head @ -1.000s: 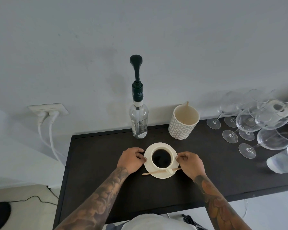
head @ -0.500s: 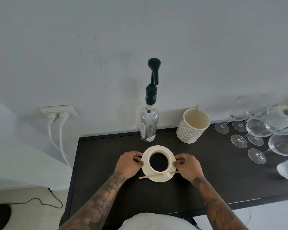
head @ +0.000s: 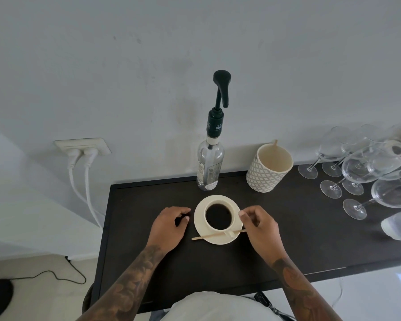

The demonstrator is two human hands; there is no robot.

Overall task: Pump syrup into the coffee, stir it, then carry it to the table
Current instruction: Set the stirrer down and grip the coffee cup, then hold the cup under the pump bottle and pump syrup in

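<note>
A home coffee corner or small café service spot is showing here: a dark counter [head: 148,262] is sitting against a plain grey wall [head: 125,66] across the lower half of the frame. A pump bottle [head: 210,167] is standing at centre, a patterned cup [head: 267,169] holding a stir stick beside it, and stemmed glasses [head: 357,172] are crowding the right edge. A coffee cup [head: 219,216] is resting on a saucer [head: 200,216]. At left, a wall socket [head: 82,147] is carrying two white plugs
</note>
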